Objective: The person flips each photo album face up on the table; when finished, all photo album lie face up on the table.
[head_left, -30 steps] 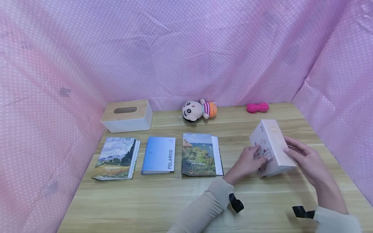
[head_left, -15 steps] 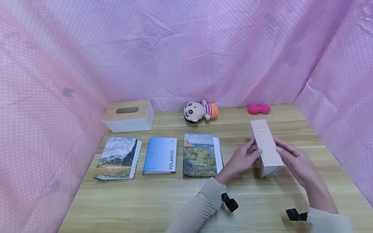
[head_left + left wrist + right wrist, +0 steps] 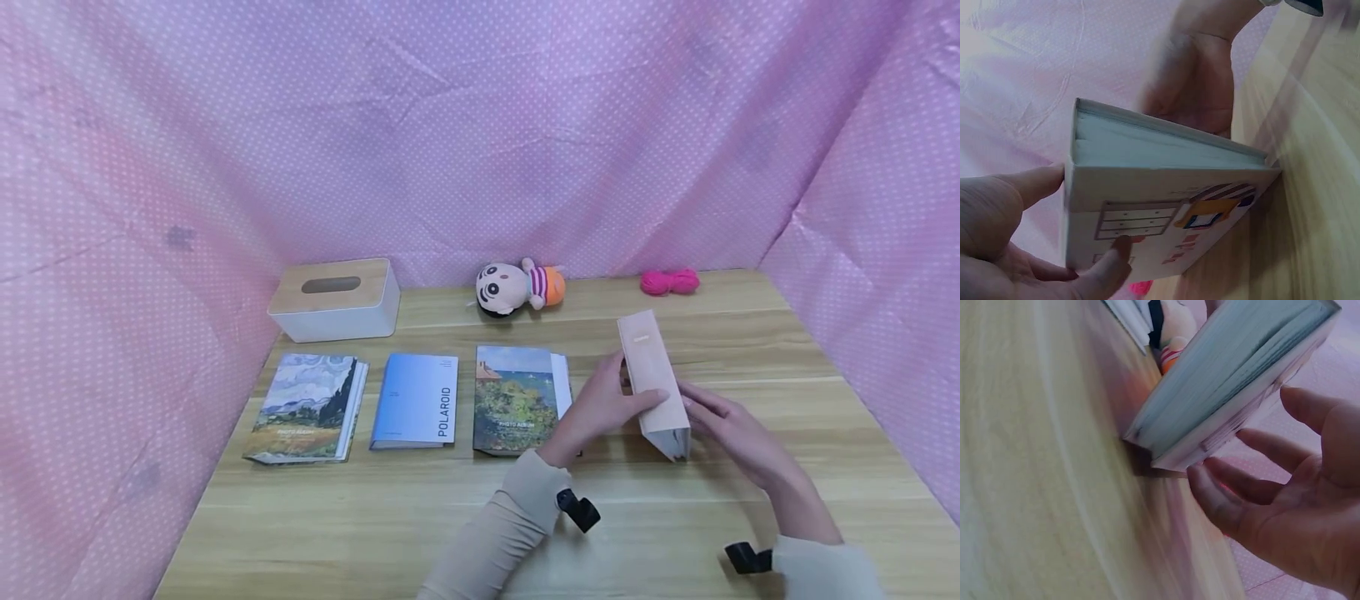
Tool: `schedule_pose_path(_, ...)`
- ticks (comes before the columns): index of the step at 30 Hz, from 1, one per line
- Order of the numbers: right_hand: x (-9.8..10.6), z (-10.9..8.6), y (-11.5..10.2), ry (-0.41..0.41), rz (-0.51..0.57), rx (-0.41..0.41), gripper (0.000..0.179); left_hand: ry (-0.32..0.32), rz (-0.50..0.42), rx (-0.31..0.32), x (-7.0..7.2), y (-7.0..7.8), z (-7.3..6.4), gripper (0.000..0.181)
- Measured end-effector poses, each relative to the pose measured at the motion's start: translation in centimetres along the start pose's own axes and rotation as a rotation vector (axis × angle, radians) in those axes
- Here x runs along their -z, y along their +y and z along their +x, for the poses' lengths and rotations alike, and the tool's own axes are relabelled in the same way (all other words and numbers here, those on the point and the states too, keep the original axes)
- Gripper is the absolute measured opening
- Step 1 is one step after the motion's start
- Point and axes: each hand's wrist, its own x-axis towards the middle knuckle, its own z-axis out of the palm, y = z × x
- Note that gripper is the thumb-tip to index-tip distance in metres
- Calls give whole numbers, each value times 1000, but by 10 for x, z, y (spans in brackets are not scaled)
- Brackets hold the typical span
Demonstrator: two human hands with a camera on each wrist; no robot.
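Observation:
A thick pale pink photo album [image 3: 652,367] stands spine up on the table at the right, leaning left. Its front cover carries printed drawings [image 3: 1175,215], and the page edges [image 3: 1222,381] show in the right wrist view. My left hand [image 3: 600,404] holds it near the spine, thumb on the spine and fingers on the drawn-on cover. At the opposite cover is my right hand [image 3: 738,433]; its relaxed fingers touch or nearly touch the lower part. Just left of my left hand lies a landscape photo album [image 3: 513,400], partly covered by that hand and wrist.
Further left lie a blue Polaroid album [image 3: 416,400] and another painted-cover photo album [image 3: 307,408]. Along the back stand a tissue box [image 3: 337,312], a plush doll [image 3: 517,286] and a pink yarn skein [image 3: 670,282]. Pink dotted cloth [image 3: 480,150] hangs behind the wooden table [image 3: 337,525].
The pink album has swung from showing its drawn-on cover to spine up, then tipped and shifted left. Both hands moved left with it; the left thumb went from the cover onto the spine.

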Motion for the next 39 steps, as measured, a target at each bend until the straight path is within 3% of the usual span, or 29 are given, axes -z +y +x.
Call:
schedule_pose_path(6,-5,3,1,-17,-17,-31,63,12,33,53,8,0,-5,70)
schedule_pose_path(14,-7,5,-1,15,-142,-67,65,9,7,46,15,-3,-7,65)
schedule_pose_path(17,-6,6,-1,24,-176,-81,66,4,35,73,16,-4,-6,66)
schedule_pose_path(20,-5,6,0,38,-226,-98,68,-12,77,143,16,-6,-6,68)
schedule_pose_path(25,-2,6,3,68,-295,-121,74,-65,69,233,9,-14,-4,73)
schedule_pose_path(29,2,3,3,84,-317,-138,80,-67,40,276,-3,-23,-1,77)
schedule_pose_path(39,4,1,6,166,-438,-147,83,-36,22,310,-19,-28,2,66)
